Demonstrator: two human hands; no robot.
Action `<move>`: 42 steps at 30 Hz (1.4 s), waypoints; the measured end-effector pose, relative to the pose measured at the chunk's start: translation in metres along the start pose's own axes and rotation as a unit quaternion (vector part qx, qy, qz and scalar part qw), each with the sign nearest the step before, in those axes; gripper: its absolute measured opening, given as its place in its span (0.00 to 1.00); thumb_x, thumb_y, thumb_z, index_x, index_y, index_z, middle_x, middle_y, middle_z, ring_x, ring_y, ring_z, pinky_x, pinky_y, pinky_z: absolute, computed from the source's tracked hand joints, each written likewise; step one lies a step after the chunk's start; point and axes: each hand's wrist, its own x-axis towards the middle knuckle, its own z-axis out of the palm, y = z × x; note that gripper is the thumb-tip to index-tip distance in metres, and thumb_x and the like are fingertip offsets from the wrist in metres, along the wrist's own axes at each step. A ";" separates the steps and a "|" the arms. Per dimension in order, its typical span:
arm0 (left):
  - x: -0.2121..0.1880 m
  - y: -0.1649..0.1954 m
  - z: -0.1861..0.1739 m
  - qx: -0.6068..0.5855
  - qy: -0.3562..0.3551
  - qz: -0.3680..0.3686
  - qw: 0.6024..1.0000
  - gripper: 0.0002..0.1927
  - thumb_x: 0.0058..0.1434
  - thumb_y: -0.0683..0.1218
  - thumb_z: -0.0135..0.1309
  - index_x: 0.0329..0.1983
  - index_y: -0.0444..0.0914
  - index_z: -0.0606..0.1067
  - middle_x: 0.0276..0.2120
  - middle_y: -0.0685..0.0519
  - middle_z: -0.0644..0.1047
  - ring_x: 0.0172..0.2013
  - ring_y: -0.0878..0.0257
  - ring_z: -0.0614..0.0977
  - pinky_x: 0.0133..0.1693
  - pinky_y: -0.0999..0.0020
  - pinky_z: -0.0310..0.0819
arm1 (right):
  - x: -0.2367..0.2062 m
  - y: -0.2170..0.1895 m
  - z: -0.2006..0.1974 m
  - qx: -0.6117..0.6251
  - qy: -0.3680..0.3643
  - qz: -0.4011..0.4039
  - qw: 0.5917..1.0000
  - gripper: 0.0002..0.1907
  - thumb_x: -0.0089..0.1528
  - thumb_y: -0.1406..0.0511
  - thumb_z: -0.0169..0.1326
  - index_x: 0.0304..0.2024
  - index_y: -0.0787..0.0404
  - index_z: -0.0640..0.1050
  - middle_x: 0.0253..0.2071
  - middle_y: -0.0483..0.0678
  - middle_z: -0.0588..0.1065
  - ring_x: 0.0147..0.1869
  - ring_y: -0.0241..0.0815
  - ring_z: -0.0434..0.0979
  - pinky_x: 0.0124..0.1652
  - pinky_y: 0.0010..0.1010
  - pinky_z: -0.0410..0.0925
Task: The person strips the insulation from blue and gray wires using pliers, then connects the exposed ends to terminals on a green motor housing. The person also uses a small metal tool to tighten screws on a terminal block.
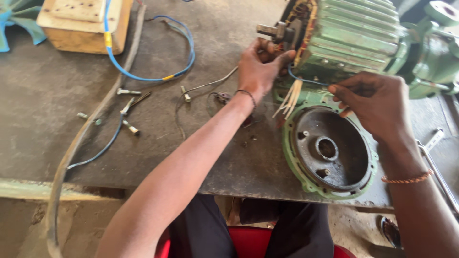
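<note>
Two hands work at the open end of a green motor on a worktop.

The left hand (258, 64) has its fingers curled closed around the wires at the motor's (354, 36) open end, just under the shaft (272, 30). The right hand (377, 102) pinches a thin blue wire (306, 80) with closed fingers, near a bundle of pale sleeves (289, 100). Just near of both hands lies the round green end cover (330, 150). Far left on the worktop (48, 95) sit loose bolts (128, 91), a blue cable (186, 52) and a wooden block (81, 24).
</note>
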 end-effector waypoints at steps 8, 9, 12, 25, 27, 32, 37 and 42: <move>0.003 -0.007 -0.014 -0.024 -0.026 0.001 0.999 0.15 0.54 0.47 0.70 0.32 0.41 0.72 0.32 0.54 0.85 0.36 0.69 0.85 0.41 0.72 0.81 | -0.003 -0.006 0.020 0.027 0.018 -0.007 0.999 0.06 0.67 0.69 0.65 0.41 0.68 0.82 0.36 0.50 0.80 0.36 0.35 0.80 0.32 0.24 0.74; 0.003 -0.006 -0.016 -0.006 -0.029 -0.009 1.000 0.15 0.54 0.47 0.70 0.32 0.41 0.73 0.32 0.54 0.85 0.37 0.69 0.86 0.41 0.72 0.82 | -0.004 -0.006 0.021 0.028 0.021 -0.002 0.999 0.06 0.67 0.69 0.65 0.41 0.68 0.82 0.36 0.50 0.80 0.36 0.34 0.80 0.32 0.24 0.74; 0.007 -0.005 -0.019 0.017 -0.045 0.003 0.999 0.13 0.55 0.45 0.69 0.33 0.43 0.74 0.34 0.54 0.86 0.40 0.68 0.87 0.43 0.72 0.84 | -0.006 -0.006 0.022 0.034 0.021 0.006 0.999 0.06 0.67 0.69 0.64 0.42 0.67 0.82 0.36 0.50 0.80 0.36 0.34 0.80 0.32 0.24 0.74; 0.014 0.011 -0.030 0.061 -0.160 0.142 0.975 0.11 0.59 0.43 0.66 0.37 0.42 0.74 0.39 0.55 0.86 0.42 0.66 0.90 0.46 0.69 0.84 | -0.011 0.002 0.011 0.039 0.023 -0.010 0.999 0.06 0.68 0.71 0.62 0.43 0.70 0.79 0.37 0.50 0.78 0.38 0.34 0.78 0.33 0.27 0.76; 0.011 0.016 -0.029 0.097 -0.150 0.197 0.964 0.11 0.59 0.43 0.67 0.38 0.41 0.74 0.38 0.56 0.84 0.42 0.66 0.90 0.46 0.69 0.84 | -0.012 0.004 0.010 0.049 0.017 -0.026 0.998 0.06 0.69 0.72 0.60 0.44 0.71 0.78 0.37 0.50 0.77 0.38 0.34 0.78 0.34 0.27 0.77; 0.007 0.022 -0.030 0.142 -0.154 0.241 0.948 0.13 0.57 0.41 0.69 0.37 0.39 0.73 0.34 0.57 0.82 0.41 0.66 0.89 0.47 0.68 0.84 | -0.020 0.009 0.005 0.068 0.000 -0.020 0.997 0.05 0.70 0.73 0.59 0.44 0.72 0.77 0.38 0.51 0.76 0.38 0.35 0.77 0.34 0.29 0.76; 0.003 0.014 -0.027 0.088 -0.155 0.237 0.955 0.11 0.60 0.37 0.66 0.35 0.38 0.73 0.35 0.56 0.81 0.44 0.65 0.89 0.48 0.68 0.85 | -0.033 0.007 0.000 0.042 -0.005 -0.007 0.999 0.04 0.68 0.73 0.59 0.44 0.71 0.78 0.37 0.50 0.77 0.34 0.35 0.77 0.31 0.26 0.73; -0.002 0.014 -0.020 0.099 -0.124 0.248 0.956 0.10 0.60 0.35 0.64 0.33 0.40 0.73 0.35 0.54 0.82 0.43 0.65 0.89 0.47 0.69 0.85 | -0.040 -0.001 0.003 -0.004 -0.008 0.025 1.000 0.05 0.66 0.72 0.60 0.41 0.70 0.78 0.35 0.50 0.78 0.28 0.36 0.78 0.26 0.25 0.69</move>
